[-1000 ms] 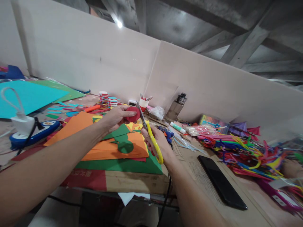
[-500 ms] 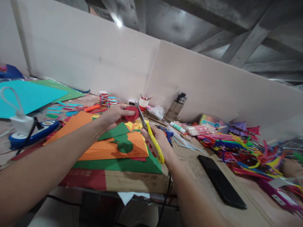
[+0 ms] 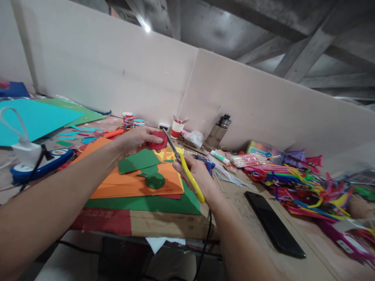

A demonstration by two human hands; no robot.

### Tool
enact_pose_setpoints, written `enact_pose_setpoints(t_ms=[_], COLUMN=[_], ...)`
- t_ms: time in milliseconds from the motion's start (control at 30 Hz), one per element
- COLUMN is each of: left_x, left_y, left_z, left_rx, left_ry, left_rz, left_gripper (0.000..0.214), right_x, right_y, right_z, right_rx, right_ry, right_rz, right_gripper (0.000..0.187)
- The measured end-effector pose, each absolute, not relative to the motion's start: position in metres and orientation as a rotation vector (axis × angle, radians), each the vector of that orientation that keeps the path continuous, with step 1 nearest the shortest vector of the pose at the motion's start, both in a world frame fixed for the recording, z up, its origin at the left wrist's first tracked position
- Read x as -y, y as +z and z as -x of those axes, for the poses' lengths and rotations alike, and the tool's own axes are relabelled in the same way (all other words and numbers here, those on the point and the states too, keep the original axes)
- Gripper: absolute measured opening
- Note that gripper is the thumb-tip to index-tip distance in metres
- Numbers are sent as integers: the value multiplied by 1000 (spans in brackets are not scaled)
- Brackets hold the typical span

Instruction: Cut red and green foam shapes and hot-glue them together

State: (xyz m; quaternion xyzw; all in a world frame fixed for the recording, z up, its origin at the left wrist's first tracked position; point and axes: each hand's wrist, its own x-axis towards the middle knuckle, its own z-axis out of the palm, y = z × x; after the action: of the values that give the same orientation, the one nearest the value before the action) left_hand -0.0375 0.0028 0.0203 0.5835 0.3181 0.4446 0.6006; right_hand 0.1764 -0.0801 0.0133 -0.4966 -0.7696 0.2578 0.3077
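My left hand (image 3: 136, 139) pinches a small round red paper piece (image 3: 158, 141) above the orange sheets (image 3: 131, 180). My right hand (image 3: 195, 175) grips yellow-handled scissors (image 3: 183, 168), whose blades point up and left toward the red piece, close beside its right edge. A green paper cut-out (image 3: 155, 180) and a green scrap (image 3: 137, 160) lie on the orange sheets below both hands.
A black phone (image 3: 274, 229) lies at the right front. Bright pipe cleaners and feathers (image 3: 304, 187) pile at the right. A metal bottle (image 3: 217, 132), cup of tools (image 3: 176, 128), glue stick (image 3: 220, 157), turquoise sheet (image 3: 35, 119) and a white charger (image 3: 27, 152) surround the work area.
My left hand and the red piece have shifted slightly left and down. The scissors have tilted a little further left after it.
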Motion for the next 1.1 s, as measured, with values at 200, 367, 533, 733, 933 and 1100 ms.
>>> enact_pose_setpoints(t_ms=[200,367,533,733,933,1100], left_x=[-7,-18,-17,-11,-16,-25], left_y=[19,10,6,4,-3,-10], left_z=[40,42,38,29,25,29], left_rx=[-843,-872,-878,-830,-827,-888], left_ry=[982,960,997,1054,1094,1123], left_rz=[-1353,-1305,-1150,-1062,-1145,-1213], left_gripper=[15,19,21,14,26,34], right_x=[79,72,68,72,76,80], right_y=[11,0,-9,-10,-8,-4], right_z=[-176,-178,-179,-174,-178,-183], right_rx=[2032,1934,2025,2168,2266,2325], right_ry=[652,612,467,262,217,213], right_rz=[1355,1500,1858,2108,2077,2032], right_gripper=[34,37,38,39,39,31])
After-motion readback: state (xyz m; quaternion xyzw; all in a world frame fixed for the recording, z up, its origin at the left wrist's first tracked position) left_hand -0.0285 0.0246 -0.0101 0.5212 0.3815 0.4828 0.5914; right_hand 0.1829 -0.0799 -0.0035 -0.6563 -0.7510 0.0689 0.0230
